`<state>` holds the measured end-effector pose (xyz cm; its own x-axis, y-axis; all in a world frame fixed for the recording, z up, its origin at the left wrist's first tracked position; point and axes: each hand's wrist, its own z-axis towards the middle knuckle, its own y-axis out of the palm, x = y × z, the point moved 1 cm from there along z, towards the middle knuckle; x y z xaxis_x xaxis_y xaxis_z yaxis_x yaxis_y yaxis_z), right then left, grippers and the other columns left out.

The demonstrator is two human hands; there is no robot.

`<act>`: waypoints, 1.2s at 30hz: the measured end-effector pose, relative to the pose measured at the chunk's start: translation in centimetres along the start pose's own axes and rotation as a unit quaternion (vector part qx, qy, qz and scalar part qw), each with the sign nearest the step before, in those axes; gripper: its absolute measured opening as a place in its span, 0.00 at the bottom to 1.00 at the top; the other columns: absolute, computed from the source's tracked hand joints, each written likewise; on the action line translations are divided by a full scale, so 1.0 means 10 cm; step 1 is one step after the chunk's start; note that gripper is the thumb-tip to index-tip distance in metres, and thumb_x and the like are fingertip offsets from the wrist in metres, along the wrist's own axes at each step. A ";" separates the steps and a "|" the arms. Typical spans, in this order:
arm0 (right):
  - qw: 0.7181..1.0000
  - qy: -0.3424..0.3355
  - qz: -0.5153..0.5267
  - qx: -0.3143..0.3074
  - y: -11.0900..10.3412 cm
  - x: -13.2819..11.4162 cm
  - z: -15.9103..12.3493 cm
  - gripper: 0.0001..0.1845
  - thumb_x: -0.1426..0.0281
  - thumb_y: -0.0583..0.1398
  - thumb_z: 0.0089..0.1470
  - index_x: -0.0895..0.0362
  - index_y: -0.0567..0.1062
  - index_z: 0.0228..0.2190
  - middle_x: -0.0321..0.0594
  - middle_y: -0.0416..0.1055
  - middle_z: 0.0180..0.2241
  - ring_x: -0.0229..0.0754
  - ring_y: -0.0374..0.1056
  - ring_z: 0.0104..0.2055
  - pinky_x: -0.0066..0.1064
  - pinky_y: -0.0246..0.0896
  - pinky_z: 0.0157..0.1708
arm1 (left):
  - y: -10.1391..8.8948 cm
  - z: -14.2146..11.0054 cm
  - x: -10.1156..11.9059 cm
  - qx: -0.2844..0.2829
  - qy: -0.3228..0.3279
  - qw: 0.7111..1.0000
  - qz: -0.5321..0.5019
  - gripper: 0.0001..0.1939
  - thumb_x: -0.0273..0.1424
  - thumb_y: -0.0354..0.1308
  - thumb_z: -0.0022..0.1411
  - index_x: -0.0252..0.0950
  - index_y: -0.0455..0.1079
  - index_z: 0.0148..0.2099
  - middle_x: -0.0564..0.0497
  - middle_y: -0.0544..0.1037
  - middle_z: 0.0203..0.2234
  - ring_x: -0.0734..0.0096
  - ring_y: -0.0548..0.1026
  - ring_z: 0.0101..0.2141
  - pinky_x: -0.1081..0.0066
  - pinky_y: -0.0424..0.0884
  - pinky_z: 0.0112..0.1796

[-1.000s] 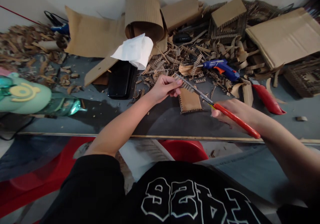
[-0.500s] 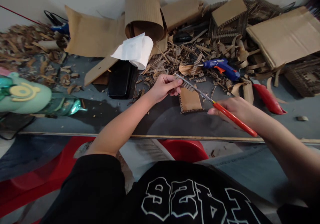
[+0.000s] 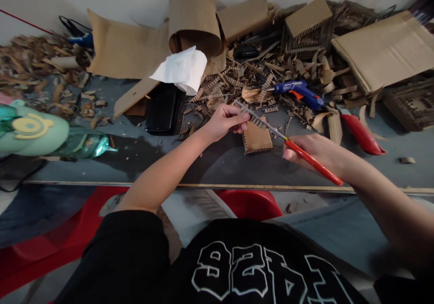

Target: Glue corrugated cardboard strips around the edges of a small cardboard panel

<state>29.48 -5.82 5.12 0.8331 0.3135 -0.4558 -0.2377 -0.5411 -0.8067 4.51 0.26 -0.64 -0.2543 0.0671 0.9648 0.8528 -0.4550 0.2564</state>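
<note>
The right hand (image 3: 308, 148) is closed around red-handled scissors (image 3: 313, 161) above the tabletop (image 3: 217, 168). A cardboard square (image 3: 257, 140) lies just beyond. Over its far edge, the scissors' blades run along a corrugated strip (image 3: 257, 120), pinched by the left hand (image 3: 224, 122). Farther back rest a blue glue gun (image 3: 301, 92) and curved cardboard (image 3: 193, 17).

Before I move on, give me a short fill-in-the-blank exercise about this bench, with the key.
1. The brown corrugated cardboard strip is pinched in the person's ____ hand.
2. The metal-bladed scissors with red handles are in the person's ____ hand.
3. The blue plastic glue gun has a trigger coloured ____.
4. The crumpled paper near the wide cardboard tube is ____.

Missing words: left; right; orange; white.
</note>
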 end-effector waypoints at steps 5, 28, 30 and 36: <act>1.000 0.023 -0.004 -0.006 -0.01 0.00 0.07 0.44 0.25 0.37 0.48 0.53 0.60 0.19 0.39 0.62 0.18 0.40 0.57 0.21 0.35 0.47 0.26 | -0.01 0.00 0.01 0.001 -0.014 1.000 0.012 0.23 0.49 0.74 0.46 0.34 0.76 0.21 0.54 0.74 0.14 0.85 0.69 0.15 0.83 0.62 0.17; 0.879 0.356 -0.284 0.143 -0.70 0.76 0.09 0.34 0.45 0.54 0.62 0.65 0.80 0.40 0.63 0.77 0.39 0.53 0.72 0.37 0.37 0.47 0.26 | -0.06 0.03 0.02 0.040 0.051 0.998 -0.003 0.21 0.44 0.73 0.49 0.36 0.69 0.35 0.60 0.75 0.19 0.83 0.72 0.18 0.83 0.64 0.18; 0.859 0.377 -0.309 0.155 -0.79 1.02 0.06 0.35 0.46 0.58 0.60 0.68 0.80 0.40 0.64 0.77 0.40 0.55 0.72 0.40 0.36 0.47 0.26 | -0.08 0.04 0.02 0.043 0.060 0.997 -0.008 0.21 0.42 0.72 0.51 0.36 0.67 0.36 0.60 0.76 0.21 0.84 0.73 0.19 0.83 0.64 0.18; 0.842 0.434 -0.289 0.140 -0.87 1.19 -0.01 0.35 0.44 0.64 0.53 0.66 0.81 0.40 0.62 0.77 0.42 0.57 0.72 0.45 0.36 0.50 0.28 | -0.09 0.06 -0.03 0.052 0.078 0.995 0.034 0.22 0.45 0.70 0.55 0.36 0.65 0.39 0.58 0.78 0.23 0.84 0.73 0.21 0.83 0.64 0.19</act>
<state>41.49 2.48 6.79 0.8725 -0.2929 0.3910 0.3246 -0.2506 -0.9121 4.11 1.16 -1.13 -0.2550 -0.1026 0.9615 0.9108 -0.3595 0.2032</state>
